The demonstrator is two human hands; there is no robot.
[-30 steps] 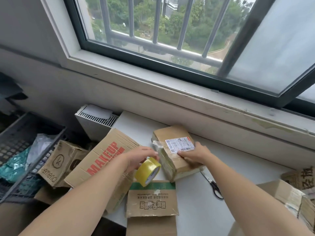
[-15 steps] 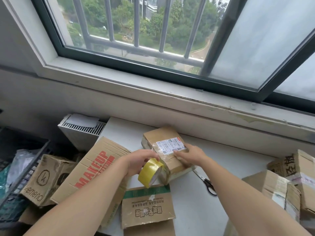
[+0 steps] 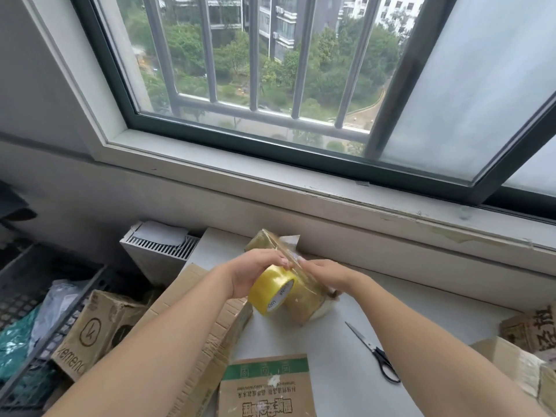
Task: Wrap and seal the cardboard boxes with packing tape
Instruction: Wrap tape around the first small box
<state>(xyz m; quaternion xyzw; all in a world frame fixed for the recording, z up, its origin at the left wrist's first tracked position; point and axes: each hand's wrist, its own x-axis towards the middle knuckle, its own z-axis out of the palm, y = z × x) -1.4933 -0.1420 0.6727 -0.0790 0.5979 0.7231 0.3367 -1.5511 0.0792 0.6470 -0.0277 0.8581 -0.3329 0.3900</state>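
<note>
A small cardboard box [image 3: 301, 308], glossy with tape, is tilted up on the white table [image 3: 340, 350] below the window sill. My left hand [image 3: 252, 272] grips a yellow roll of packing tape [image 3: 272, 291] right against the box's near side, and a strip of tape runs from the roll over the box's top edge. My right hand [image 3: 326, 276] lies on the box from the right, fingers curled over it, and holds it up. The box's label is hidden.
Black-handled scissors [image 3: 373, 352] lie on the table to the right. A flat green-striped carton [image 3: 266, 386] lies at the near edge, more boxes [image 3: 523, 362] at the far right. Left of the table stand a flattened carton [image 3: 210, 326], a small box [image 3: 96, 329] and a dark crate [image 3: 33, 299].
The box has been tipped up from lying flat, so its label no longer shows. The tape roll has moved up against it with tape drawn over the edge. The camera has tilted up.
</note>
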